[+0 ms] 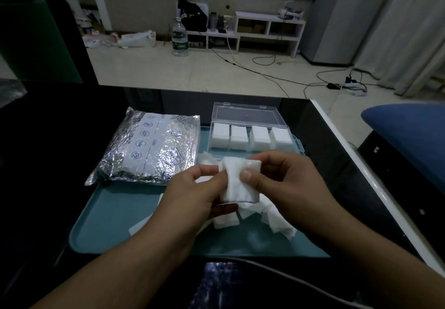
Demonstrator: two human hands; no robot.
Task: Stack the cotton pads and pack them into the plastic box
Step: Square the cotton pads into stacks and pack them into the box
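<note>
At frame centre, both hands' fingers pinch a small stack of cotton pads [239, 181] over the teal tray [115, 214]; a loose pinch could fan them before reaching the nearly full plastic box [250, 137].

White cotton pads [240, 183] stack upright; clear plastic box [252, 135] open, holding 4 stacks.

Above teal tray [115, 214]: left hand [192, 195] and right hand [286, 181] pinching stack of cotton pads [237, 183]. Loose pads [279, 222] on tray below. Plastic box [252, 137] at tray's far edge, lid up, four stacks inside. Foil bag [149, 147] left of box.
</note>
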